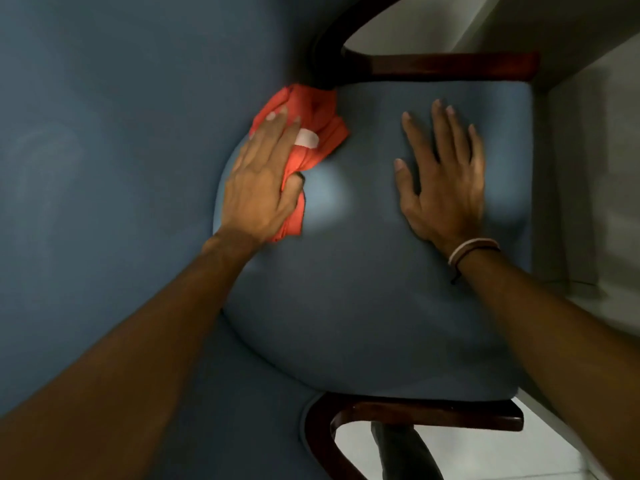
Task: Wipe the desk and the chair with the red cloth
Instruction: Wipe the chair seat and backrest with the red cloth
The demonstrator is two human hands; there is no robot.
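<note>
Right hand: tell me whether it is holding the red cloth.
No. The right hand lies flat and empty on the blue chair seat, while the left hand presses the red cloth.

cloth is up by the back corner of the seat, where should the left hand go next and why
Probably sweep the left hand with the red cloth across the blue seat cushion toward its front edge. The cloth sits bunched at the corner where the seat meets the backrest, near the wooden armrest, while the right hand rests flat, bracing.
</note>
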